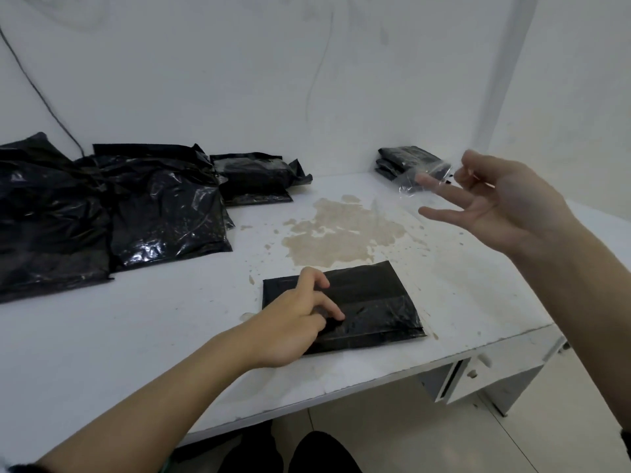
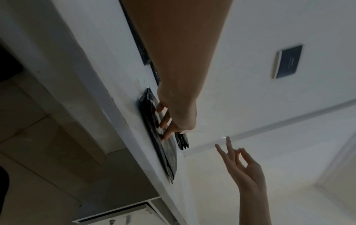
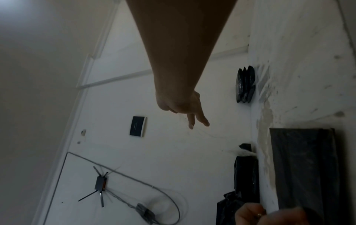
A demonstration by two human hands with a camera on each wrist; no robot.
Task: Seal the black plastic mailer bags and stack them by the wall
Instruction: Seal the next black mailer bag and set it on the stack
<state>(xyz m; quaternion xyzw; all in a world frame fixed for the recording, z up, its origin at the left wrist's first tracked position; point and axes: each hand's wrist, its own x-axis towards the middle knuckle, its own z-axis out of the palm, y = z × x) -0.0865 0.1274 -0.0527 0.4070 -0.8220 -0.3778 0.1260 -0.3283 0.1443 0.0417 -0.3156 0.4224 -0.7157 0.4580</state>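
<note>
The black mailer bag (image 1: pixel 355 302) lies flat on the white table (image 1: pixel 136 336), close to its front edge and just in front of a tan stain (image 1: pixel 341 230). The left hand (image 1: pixel 293 322) rests on the bag's left part with spread, slightly bent fingertips (image 2: pixel 165 137) pressing the plastic; it grasps nothing. The right hand (image 1: pixel 505 203) is raised above the table's right side, fingers loose and spread, with the thumb and forefinger nearly meeting; a clear plastic strip (image 1: pixel 423 179) shows beside its fingertips, and whether it is pinched or already free I cannot tell. A small stack of sealed black bags (image 1: pixel 406 160) sits in the far right corner against the wall (image 1: pixel 307 80). Larger black bags (image 1: pixel 112 213) crowd the far left of the table. A router (image 3: pixel 100 185) and its cable hang on the wall.
</note>
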